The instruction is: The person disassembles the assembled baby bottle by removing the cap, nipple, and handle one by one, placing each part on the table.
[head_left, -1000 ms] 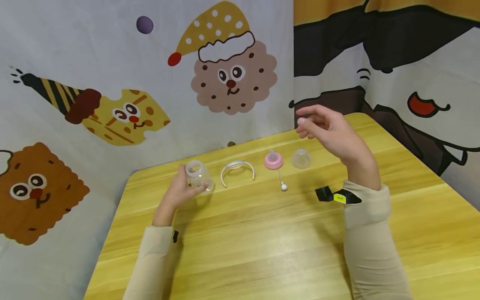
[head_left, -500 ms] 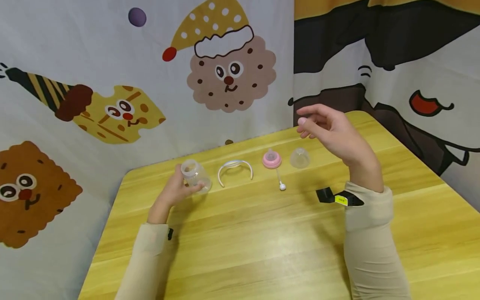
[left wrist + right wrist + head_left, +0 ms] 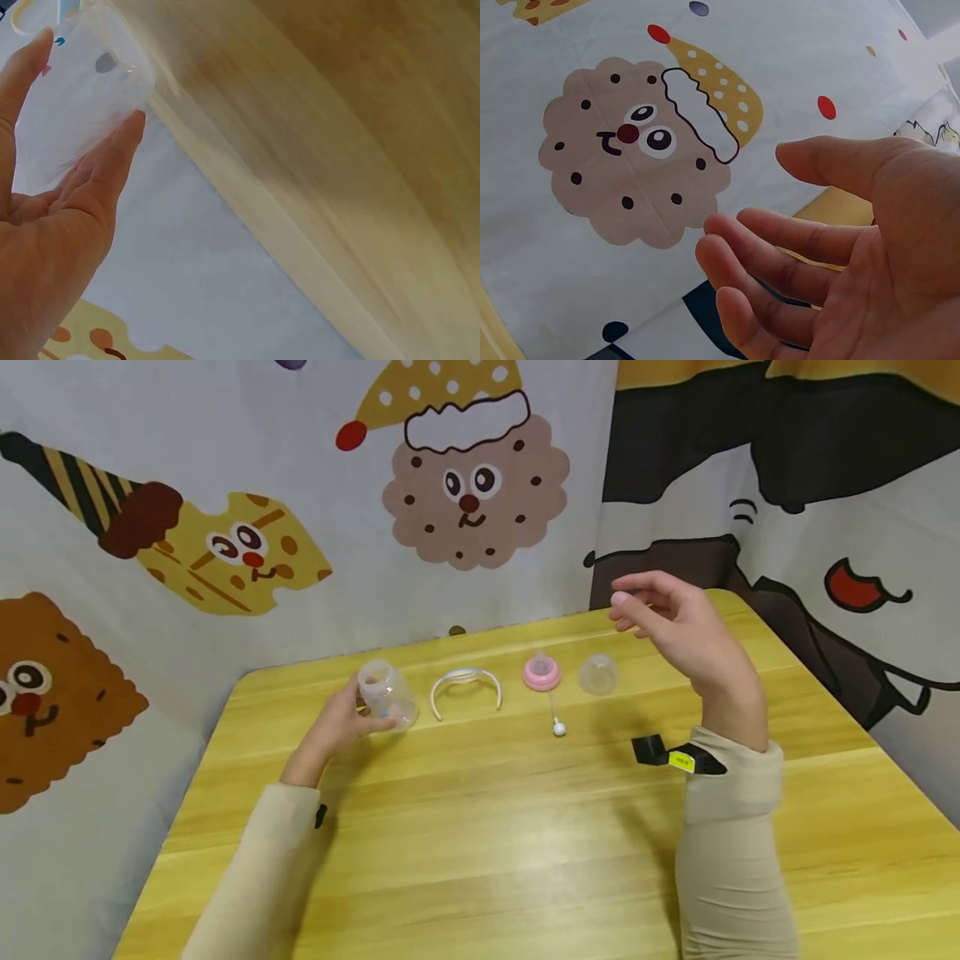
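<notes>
A clear baby bottle body [image 3: 394,700] with a wide open neck stands at the table's left in the head view. My left hand [image 3: 336,718] holds it from the left side, thumb in front and fingers behind. Up close in the left wrist view, thumb and fingers lie on either side of the bottle [image 3: 90,90], which bears small printed marks. My right hand [image 3: 690,639] hovers above the table at the right, fingers loosely bent, holding nothing. Nearest to it is a clear dome cap [image 3: 598,675]. Left of the cap lies a pink collar with a nipple [image 3: 542,680].
Between bottle and collar lies a white curved handle [image 3: 462,676]. A thin straw ending in a white ball [image 3: 559,728] extends from the collar. These parts form a row near the back of the wooden table [image 3: 480,827]. A cartoon-printed cloth [image 3: 300,468] hangs behind.
The head view has shifted slightly. My left hand stays at the bottle and my right hand still hovers; the parts on the table keep their places.
</notes>
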Demonstrator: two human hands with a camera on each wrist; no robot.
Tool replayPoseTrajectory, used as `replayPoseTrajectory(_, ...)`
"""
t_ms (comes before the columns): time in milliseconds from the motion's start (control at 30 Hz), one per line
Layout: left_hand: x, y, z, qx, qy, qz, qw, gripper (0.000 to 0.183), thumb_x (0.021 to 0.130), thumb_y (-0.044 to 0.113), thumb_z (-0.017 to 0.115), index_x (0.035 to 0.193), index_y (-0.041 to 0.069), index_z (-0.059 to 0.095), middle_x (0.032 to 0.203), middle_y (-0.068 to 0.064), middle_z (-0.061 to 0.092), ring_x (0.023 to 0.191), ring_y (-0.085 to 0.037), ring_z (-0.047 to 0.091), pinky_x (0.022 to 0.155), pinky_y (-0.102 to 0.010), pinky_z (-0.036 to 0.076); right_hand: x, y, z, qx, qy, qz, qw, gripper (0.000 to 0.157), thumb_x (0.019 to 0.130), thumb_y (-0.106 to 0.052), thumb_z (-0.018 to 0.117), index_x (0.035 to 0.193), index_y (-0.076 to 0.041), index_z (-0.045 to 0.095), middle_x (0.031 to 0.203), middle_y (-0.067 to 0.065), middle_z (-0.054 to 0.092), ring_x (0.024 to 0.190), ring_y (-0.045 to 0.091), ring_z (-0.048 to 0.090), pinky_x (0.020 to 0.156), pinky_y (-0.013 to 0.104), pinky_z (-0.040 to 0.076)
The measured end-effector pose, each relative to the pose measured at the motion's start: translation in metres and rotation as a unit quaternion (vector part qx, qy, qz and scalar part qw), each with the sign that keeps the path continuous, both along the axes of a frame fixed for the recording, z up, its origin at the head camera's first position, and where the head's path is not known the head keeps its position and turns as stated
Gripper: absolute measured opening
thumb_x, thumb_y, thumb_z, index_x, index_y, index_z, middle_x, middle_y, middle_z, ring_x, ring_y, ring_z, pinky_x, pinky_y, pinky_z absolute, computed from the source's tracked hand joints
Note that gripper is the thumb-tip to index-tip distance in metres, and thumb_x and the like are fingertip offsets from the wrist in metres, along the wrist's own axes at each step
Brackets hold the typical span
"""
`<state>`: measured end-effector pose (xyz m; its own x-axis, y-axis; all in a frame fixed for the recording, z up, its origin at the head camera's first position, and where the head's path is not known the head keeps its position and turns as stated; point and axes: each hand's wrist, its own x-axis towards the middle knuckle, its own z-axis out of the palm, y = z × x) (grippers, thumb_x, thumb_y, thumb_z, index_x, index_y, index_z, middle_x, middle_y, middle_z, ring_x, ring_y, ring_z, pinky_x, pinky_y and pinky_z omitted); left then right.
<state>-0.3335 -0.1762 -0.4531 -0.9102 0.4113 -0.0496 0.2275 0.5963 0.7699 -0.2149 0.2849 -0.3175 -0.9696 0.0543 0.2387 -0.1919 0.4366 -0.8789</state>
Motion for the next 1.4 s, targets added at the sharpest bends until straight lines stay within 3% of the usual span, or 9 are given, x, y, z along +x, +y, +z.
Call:
replayPoseTrajectory(133, -0.002, 0.000, 0.003, -0.009, 0.012, -0.002, 0.9999, 0.085, 0.089, 0.014, 0.088, 0.157, 0.009, 0.038, 0.150, -0.020, 0.054, 0.141, -0.044, 0.053, 0.117, -0.058, 0.044, 0.002, 0.001, 0.003, 0.003, -0.010, -0.016, 1.000, 0.051, 0.108, -0.039, 0.062, 0.149, -0.010, 0.054, 0.125, 0.001, 0.063, 0.107, 0.015, 0.062, 0.092, 0.026, 0.049)
replayPoseTrajectory(333, -0.003, -0.001, -0.003, -0.024, 0.038, -0.012, 0.9989, 0.082, 0.086, 0.012, 0.090, 0.154, 0.003, 0.044, 0.148, -0.025, 0.057, 0.139, -0.047, 0.054, 0.116, -0.058, 0.044, 0.008, 0.010, 0.005, -0.005, -0.027, -0.053, 0.998, 0.067, 0.107, -0.047, 0.060, 0.163, -0.019, 0.038, 0.163, 0.013, 0.038, 0.130, 0.029, 0.051, 0.110, 0.053, 0.043)
replayPoseTrajectory(433, -0.003, 0.000, -0.008, -0.023, 0.048, -0.015, 0.9985, 0.080, 0.085, 0.013, 0.092, 0.151, 0.001, 0.048, 0.145, -0.025, 0.060, 0.135, -0.046, 0.057, 0.115, -0.057, 0.046, 0.012, 0.016, 0.005, -0.009, -0.030, -0.064, 0.997, 0.068, 0.107, -0.049, 0.058, 0.165, -0.020, 0.035, 0.165, 0.013, 0.034, 0.126, 0.029, 0.052, 0.111, 0.058, 0.040)
replayPoseTrajectory(700, 0.002, 0.002, -0.009, -0.031, 0.055, -0.009, 0.9980, 0.081, 0.083, 0.014, 0.093, 0.149, 0.000, 0.049, 0.143, -0.026, 0.061, 0.135, -0.046, 0.058, 0.115, -0.057, 0.046, 0.014, 0.017, 0.006, -0.012, -0.020, -0.052, 0.998, 0.067, 0.107, -0.047, 0.059, 0.164, -0.019, 0.036, 0.164, 0.012, 0.035, 0.124, 0.023, 0.053, 0.109, 0.053, 0.041)
replayPoseTrajectory(833, 0.005, -0.001, -0.012, -0.034, 0.044, -0.008, 0.9984, 0.096, 0.081, 0.019, 0.095, 0.156, -0.001, 0.037, 0.150, -0.027, 0.054, 0.142, -0.047, 0.050, 0.119, -0.062, 0.038, 0.014, 0.014, 0.007, -0.013, -0.014, -0.044, 0.999, 0.066, 0.107, -0.045, 0.060, 0.163, -0.019, 0.037, 0.164, 0.012, 0.036, 0.122, 0.023, 0.054, 0.110, 0.053, 0.041)
replayPoseTrajectory(933, 0.011, -0.004, -0.010, -0.052, 0.027, 0.010, 0.9982, 0.116, 0.081, 0.034, 0.095, 0.162, -0.004, 0.021, 0.160, -0.032, 0.041, 0.148, -0.052, 0.039, 0.121, -0.066, 0.033, 0.014, 0.014, 0.008, -0.013, -0.011, -0.041, 0.999, 0.066, 0.108, -0.044, 0.059, 0.164, -0.018, 0.036, 0.165, 0.013, 0.035, 0.126, 0.027, 0.053, 0.111, 0.057, 0.040)
replayPoseTrajectory(1000, 0.017, -0.008, -0.002, -0.078, 0.022, 0.033, 0.9961, 0.129, 0.081, 0.047, 0.092, 0.164, -0.006, 0.010, 0.165, -0.035, 0.029, 0.151, -0.055, 0.032, 0.120, -0.069, 0.031, 0.015, 0.014, 0.010, -0.014, -0.008, -0.036, 0.999, 0.068, 0.107, -0.044, 0.060, 0.165, -0.018, 0.035, 0.168, 0.011, 0.033, 0.136, 0.032, 0.048, 0.115, 0.063, 0.037)
replayPoseTrajectory(1133, 0.028, -0.013, 0.026, -0.116, 0.048, 0.046, 0.9910, 0.136, 0.083, 0.065, 0.083, 0.168, 0.001, -0.002, 0.172, -0.031, 0.013, 0.155, -0.055, 0.024, 0.120, -0.071, 0.029, 0.017, 0.013, 0.016, -0.012, -0.009, -0.029, 0.999, 0.079, 0.104, -0.046, 0.066, 0.169, -0.024, 0.028, 0.175, 0.006, 0.021, 0.156, 0.036, 0.027, 0.121, 0.067, 0.030)
replayPoseTrajectory(1400, 0.060, -0.006, 0.074, -0.104, 0.157, 0.045, 0.9810, 0.123, 0.088, 0.064, 0.079, 0.171, 0.013, 0.004, 0.176, -0.018, 0.016, 0.157, -0.047, 0.025, 0.120, -0.071, 0.030, 0.021, 0.013, 0.013, 0.021, -0.054, -0.002, 0.998, 0.099, 0.098, -0.050, 0.071, 0.171, -0.036, 0.005, 0.178, 0.001, -0.012, 0.163, 0.037, -0.003, 0.126, 0.072, 0.012)
